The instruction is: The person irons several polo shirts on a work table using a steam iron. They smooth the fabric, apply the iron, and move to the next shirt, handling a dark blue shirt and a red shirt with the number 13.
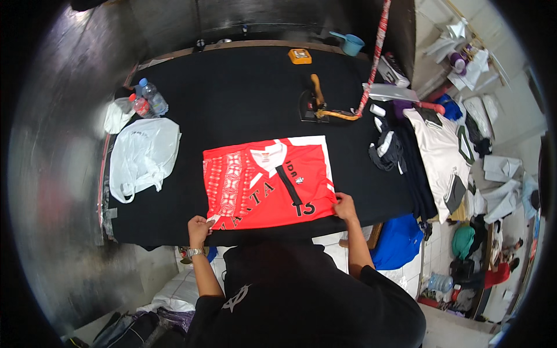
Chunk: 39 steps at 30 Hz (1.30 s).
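Note:
A folded red jersey with a white collar, a black placket and a white-patterned sleeve lies flat on a black cloth-covered table. It bears dark lettering and a number. My left hand, with a metal watch at the wrist, pinches its near left corner, where a white edge shows. At the near right corner, my right hand grips the red fabric between thumb and fingers. Beyond the jersey, to the right, an iron with a wooden handle rests on the table, joined to a wrapped hose.
Left of the jersey sit a white plastic bag and plastic bottles. A yellow box and a blue dipper stand at the far edge. Garments are piled along the right side. A person in red is far right.

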Each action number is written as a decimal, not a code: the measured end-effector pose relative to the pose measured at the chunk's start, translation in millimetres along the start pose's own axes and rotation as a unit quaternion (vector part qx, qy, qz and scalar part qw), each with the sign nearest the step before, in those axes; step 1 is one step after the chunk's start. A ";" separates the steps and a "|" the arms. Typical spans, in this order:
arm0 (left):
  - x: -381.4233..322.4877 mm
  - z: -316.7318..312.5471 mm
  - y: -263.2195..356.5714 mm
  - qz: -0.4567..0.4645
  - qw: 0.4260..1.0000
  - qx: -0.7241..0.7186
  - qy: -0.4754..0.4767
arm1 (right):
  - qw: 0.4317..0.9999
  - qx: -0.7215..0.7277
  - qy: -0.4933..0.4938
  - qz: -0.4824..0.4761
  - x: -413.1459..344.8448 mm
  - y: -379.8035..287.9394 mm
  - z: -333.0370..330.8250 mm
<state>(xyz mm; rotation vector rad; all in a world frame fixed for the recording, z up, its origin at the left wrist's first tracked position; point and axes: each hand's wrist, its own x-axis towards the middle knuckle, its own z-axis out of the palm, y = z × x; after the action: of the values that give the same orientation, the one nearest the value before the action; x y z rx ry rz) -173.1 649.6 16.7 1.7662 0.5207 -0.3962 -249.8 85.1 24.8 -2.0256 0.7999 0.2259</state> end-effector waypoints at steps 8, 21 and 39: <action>14.5 -36.7 -0.7 0.021 0.991 0.131 -0.033 | 0.983 -0.111 -0.138 0.043 6.7 -13.8 -34.6; 208.8 64.6 122.8 0.073 0.978 -0.195 0.034 | 0.980 0.077 0.147 -0.114 203.9 -97.6 27.1; 125.4 59.4 92.8 0.302 0.895 0.210 0.253 | 0.913 -0.169 0.283 -0.241 130.1 -106.1 25.8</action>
<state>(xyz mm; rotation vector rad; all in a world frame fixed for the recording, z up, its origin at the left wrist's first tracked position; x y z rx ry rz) -17.2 590.2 12.3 2.3513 0.2179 0.4386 -79.9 86.7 25.6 -2.5934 0.5919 -0.5689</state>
